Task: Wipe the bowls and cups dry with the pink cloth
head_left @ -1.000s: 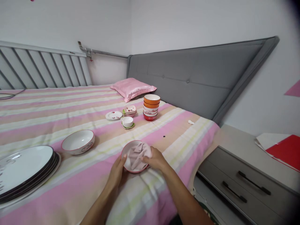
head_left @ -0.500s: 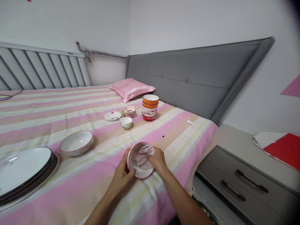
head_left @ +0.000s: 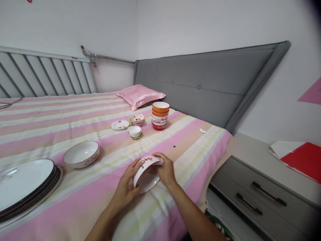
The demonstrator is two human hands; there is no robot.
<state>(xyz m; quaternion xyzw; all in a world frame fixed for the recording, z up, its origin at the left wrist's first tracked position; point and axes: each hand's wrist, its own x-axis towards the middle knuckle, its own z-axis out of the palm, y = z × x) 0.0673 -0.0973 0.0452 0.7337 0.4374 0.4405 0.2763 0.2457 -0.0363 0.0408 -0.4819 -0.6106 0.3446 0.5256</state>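
A white bowl (head_left: 144, 165) with a red rim and red flowers on its outside is tipped on its side over the near part of the bed, its opening facing down towards me. My left hand (head_left: 127, 182) clasps its left edge, fingers on the outer wall and thumb at the rim. At the right rim, my right hand (head_left: 166, 171) is closed round the edge, pressing a pale pink cloth (head_left: 161, 162) against it; most of the cloth is hidden by the hand. A larger white bowl (head_left: 81, 154) rests upright to the left.
Stacked oval plates (head_left: 27, 180) lie at the left. Farther back are orange, white and red stacked bowls (head_left: 161, 115), small plates (head_left: 120, 125), small pink bowls (head_left: 138, 118) and little white dishes (head_left: 135, 131). A grey nightstand (head_left: 247, 167) stands beyond the bed's right edge.
The bowl has been tilted over, so its flowered outside shows instead of its inside. My right hand has moved with the cloth from inside the bowl to its rim.
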